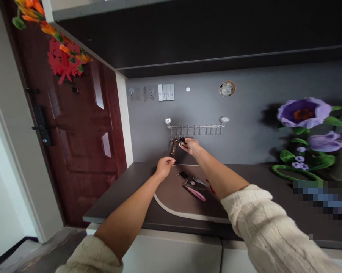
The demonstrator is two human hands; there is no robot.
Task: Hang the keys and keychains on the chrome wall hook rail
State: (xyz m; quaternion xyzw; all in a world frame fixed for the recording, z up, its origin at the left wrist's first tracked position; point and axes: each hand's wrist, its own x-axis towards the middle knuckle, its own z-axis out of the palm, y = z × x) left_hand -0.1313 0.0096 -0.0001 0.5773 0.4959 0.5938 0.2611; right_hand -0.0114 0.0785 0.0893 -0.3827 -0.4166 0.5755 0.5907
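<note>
A silver hook rail (199, 126) is fixed to the grey back wall, and key rings hang from its left hooks. My left hand (164, 167) is closed in a pinch at the lower end of a dark key strap (174, 147) with gold lettering. Just right of the strap, my right hand (191, 145) has its fingers closed around a bunch of keys (182, 141) with a black part, right under the hooks. Its fingertips partly hide those keys. Below, on a brown mat (171, 201), lie a black-headed key (183, 174), silver keys (199, 181) and a pink wrist strap (196, 194).
A dark shelf (216, 34) overhangs the counter. Purple plush flowers (304, 113) stand at the right, and a dark red door (82, 151) is at the left. Small wall hooks (151, 92) and a labelled switch panel (166, 92) sit above the rail. A red item is partly hidden by my right forearm.
</note>
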